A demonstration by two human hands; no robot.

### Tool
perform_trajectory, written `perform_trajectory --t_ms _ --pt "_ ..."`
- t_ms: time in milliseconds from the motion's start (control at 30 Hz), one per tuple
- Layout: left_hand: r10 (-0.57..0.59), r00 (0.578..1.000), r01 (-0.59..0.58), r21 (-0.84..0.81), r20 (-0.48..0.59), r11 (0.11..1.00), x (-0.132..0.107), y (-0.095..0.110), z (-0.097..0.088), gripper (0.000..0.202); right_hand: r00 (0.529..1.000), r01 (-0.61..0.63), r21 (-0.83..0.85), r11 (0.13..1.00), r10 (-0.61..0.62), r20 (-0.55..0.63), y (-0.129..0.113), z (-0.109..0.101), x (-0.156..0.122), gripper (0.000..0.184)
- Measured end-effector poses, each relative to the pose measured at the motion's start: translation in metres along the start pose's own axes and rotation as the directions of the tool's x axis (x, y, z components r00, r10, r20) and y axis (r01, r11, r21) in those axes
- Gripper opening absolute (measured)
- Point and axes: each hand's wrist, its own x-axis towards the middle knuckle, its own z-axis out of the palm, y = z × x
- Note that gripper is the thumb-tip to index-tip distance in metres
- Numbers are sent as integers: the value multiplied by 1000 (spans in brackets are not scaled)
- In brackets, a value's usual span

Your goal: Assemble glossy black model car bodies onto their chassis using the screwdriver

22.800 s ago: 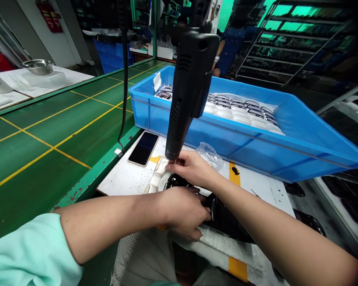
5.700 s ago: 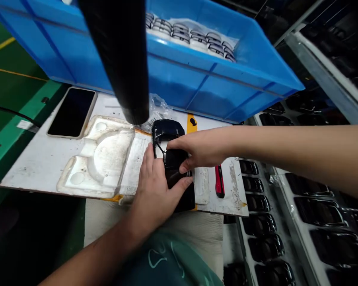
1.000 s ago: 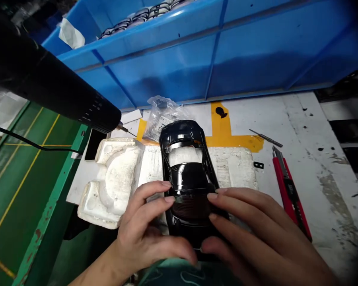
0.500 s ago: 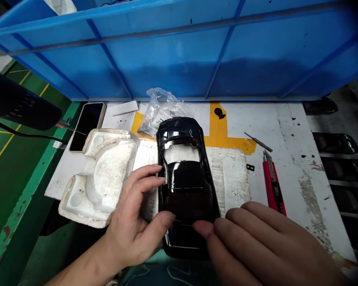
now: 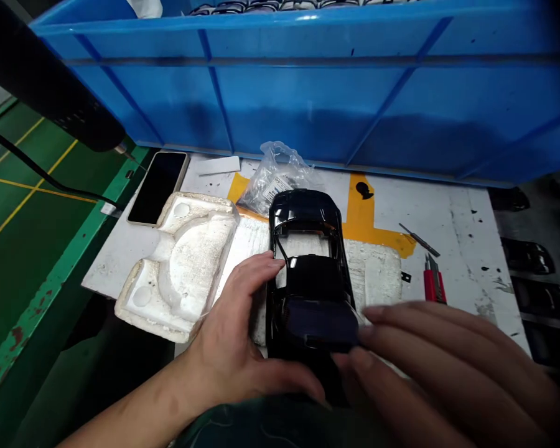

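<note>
A glossy black toy car body lies lengthwise on a white foam block on the white work board. My left hand cups its left side, fingers along the roof edge and thumb at the near end. My right hand comes in from the right, blurred, its fingertips at a dark tinted rear window piece on the car's back.
A moulded foam cradle lies left of the car, a phone behind it. A clear bag of small parts sits before the big blue crate. A red utility knife lies right. A black hanging tool is upper left. More car bodies lie at right.
The view shifted left and nearer. My left hand slid further round the car's near end, and my right fingertips moved onto the rear window piece.
</note>
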Motion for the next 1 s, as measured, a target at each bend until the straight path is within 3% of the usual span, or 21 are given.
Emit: perform_trajectory --t_ms 200,300,467,667,1000 --pt "16 1000 -21 220 26 975 8 1 7 93 979 -186 -7 983 186 79 13 28 24 51" --pt "-2 1000 -2 289 13 957 11 1 11 85 969 -239 -4 971 238 69 11 35 29 44" --pt "10 991 -49 299 130 953 16 1 14 83 970 -243 3 970 243 31 4 33 33 38" --pt "-99 993 80 264 60 961 15 4 17 76 972 -232 -34 972 233 24 0 32 34 33" --pt "-72 997 60 248 41 967 16 3 17 69 976 -217 -46 975 217 -16 3 36 32 39"
